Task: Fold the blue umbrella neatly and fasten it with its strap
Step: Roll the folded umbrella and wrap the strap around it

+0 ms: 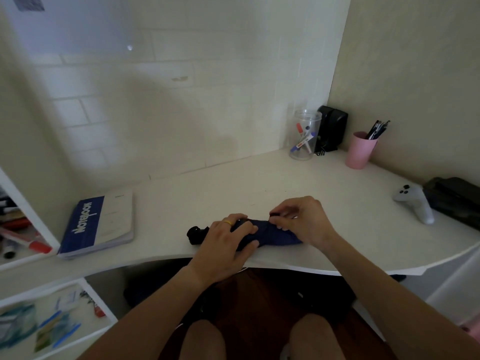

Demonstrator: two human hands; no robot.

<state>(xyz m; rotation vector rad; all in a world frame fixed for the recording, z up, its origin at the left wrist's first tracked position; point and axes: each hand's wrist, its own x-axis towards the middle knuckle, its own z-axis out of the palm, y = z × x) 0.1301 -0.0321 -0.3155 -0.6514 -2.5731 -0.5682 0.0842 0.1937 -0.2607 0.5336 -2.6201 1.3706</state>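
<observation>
White surface (259, 183), curved along its near edge. Blue notebook (97, 224) toward the left edge. Blue umbrella (272, 233) lying folded lengthwise just inside the near edge, black handle (196, 234) pointing left. Left hand (226, 246) wrapped over the rolled canopy beside the handle, fingers curled round it. Right hand (302, 220) over the middle of the roll, fingertips pinching a dark strap (274, 213). Pink cup (359, 150) of pens and clear jar (305, 135) of markers in the far right corner. White controller (415, 201) near the right edge.
</observation>
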